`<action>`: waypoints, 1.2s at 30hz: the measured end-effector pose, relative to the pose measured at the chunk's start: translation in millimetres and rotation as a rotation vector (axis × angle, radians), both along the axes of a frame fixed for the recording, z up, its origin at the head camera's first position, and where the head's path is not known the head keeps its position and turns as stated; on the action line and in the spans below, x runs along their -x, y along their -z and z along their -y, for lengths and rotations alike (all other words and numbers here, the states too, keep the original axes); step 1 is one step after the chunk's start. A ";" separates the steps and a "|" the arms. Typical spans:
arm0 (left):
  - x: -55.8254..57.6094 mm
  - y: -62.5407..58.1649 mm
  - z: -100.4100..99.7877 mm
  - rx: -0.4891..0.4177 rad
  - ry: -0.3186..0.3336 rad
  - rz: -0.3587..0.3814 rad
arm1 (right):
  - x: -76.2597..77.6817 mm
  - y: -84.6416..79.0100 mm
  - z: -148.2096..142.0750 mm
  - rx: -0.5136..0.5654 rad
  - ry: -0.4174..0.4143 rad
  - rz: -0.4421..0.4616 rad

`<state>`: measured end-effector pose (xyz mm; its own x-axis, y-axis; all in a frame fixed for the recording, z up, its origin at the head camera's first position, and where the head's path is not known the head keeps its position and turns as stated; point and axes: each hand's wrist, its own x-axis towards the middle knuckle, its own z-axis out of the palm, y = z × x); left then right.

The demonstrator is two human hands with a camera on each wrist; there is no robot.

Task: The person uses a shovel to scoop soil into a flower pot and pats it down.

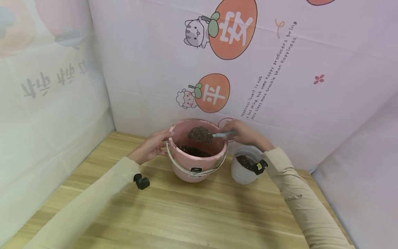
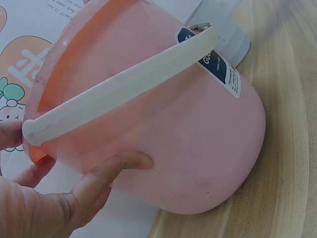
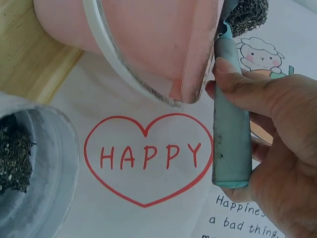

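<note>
Two hands are at work around one pink bucket [image 1: 186, 161], which stands between them on the wooden table [image 1: 174, 214]. The left hand [image 1: 152, 147] grasps the bucket's near side, fingers at the rim and thumb against the outer wall. The right hand [image 1: 239, 132] is closed around the handle of a scoop [image 1: 220, 134], whose load of dark soil [image 1: 200, 134] sits over the bucket's opening, to the left of that hand. A pale pot [image 1: 240, 175] stands below the right hand, partly filled with soil too.

Only the head view looks into the bucket, where more soil lies under the scoop. The left wrist view shows what that one does not: the thumb's tip pressed to the pink wall, below the white carrying handle [image 2: 124, 94]. The right wrist view bares the scoop handle's blunt end in the palm, and a red heart reading "HAPPY" [image 3: 148, 157] beside the fingers.
</note>
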<state>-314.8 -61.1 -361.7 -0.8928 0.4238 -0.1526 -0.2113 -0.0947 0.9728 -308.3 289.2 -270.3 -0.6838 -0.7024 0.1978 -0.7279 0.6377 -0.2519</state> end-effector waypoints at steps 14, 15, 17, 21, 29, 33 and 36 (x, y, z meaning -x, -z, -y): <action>-1.0 -1.3 -2.6 0.011 0.009 -0.003 | -5.1 -7.0 -19.5 -0.005 0.024 -0.049; -1.3 -1.3 -2.4 0.013 0.007 -0.001 | -5.2 -7.0 -21.9 0.001 0.027 -0.047; -1.5 -1.3 -1.8 0.018 0.006 -0.001 | -6.0 -7.1 -27.4 0.007 0.035 -0.053; -1.4 -1.2 -1.1 0.017 0.005 -0.008 | -9.0 -9.1 -37.6 0.014 0.055 -0.060; -1.6 -1.1 1.0 0.011 -0.008 -0.003 | -12.4 -15.0 -51.7 0.018 0.076 -0.075; -0.2 -1.7 0.7 0.007 -0.007 0.000 | -16.7 -17.1 -57.3 0.022 0.139 -0.032; 0.1 -1.7 0.7 0.001 0.000 -0.003 | -19.9 -17.4 -61.6 0.019 0.172 -0.008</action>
<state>-314.8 -61.9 -360.0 -0.8930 0.4241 -0.1503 -0.2085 -0.0940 0.9735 -288.5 350.7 -253.0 -0.7919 -0.5711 0.2162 -0.6105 0.7483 -0.2595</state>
